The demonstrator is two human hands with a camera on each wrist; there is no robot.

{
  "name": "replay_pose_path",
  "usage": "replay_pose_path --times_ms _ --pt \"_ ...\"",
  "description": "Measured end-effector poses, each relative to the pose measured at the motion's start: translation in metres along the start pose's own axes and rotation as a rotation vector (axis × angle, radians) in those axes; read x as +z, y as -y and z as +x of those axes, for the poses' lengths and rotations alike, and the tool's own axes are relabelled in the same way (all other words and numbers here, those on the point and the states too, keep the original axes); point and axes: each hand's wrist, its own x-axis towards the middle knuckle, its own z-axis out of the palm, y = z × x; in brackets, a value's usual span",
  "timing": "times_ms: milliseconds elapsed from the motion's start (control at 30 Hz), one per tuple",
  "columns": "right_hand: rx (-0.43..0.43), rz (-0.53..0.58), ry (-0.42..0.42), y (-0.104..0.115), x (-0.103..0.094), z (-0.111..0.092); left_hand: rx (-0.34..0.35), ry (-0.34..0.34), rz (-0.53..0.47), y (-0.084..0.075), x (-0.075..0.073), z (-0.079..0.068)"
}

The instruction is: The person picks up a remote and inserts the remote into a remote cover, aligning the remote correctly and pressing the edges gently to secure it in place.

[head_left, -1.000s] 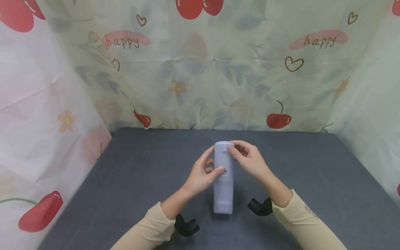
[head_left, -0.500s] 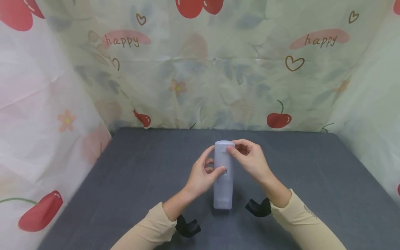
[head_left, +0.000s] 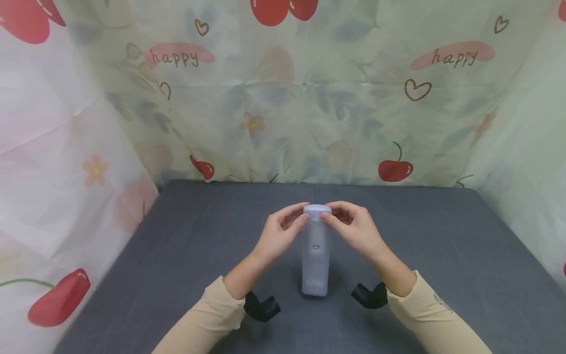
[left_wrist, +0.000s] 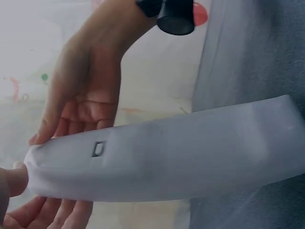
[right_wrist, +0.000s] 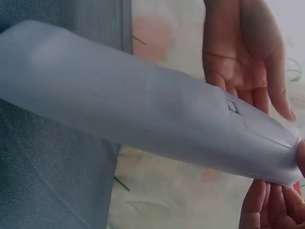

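A tall, pale lavender plastic case (head_left: 315, 265) stands upright near the middle of the table, with a small rectangular latch-like mark on its front. My left hand (head_left: 275, 237) is at its upper left, thumb on the front near the top and fingers reaching behind. On the other side, my right hand (head_left: 360, 231) pinches the upper right edge between thumb and fingers. Up close in the left wrist view, the case (left_wrist: 167, 152) lies between both hands; its lower end is over the grey cloth. The right wrist view shows the case (right_wrist: 143, 105) from the opposite side.
A dark grey cloth covers the table (head_left: 199, 221). Patterned curtains (head_left: 305, 108) with cherries and "happy" lettering enclose the back and sides. A black mount is strapped at each wrist, one by the left sleeve (head_left: 203, 314) and one by the right sleeve (head_left: 438, 314).
My left hand has slid from the middle of the case up to its top, uncovering the mark on the front. My right hand has stayed near the upper right edge.
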Motion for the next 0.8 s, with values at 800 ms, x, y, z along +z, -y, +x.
replay_pose_path --times_ms 800 --pt "0.016 0.002 -0.009 0.005 0.001 -0.002 -0.024 -0.049 -0.009 -0.01 0.002 0.003"
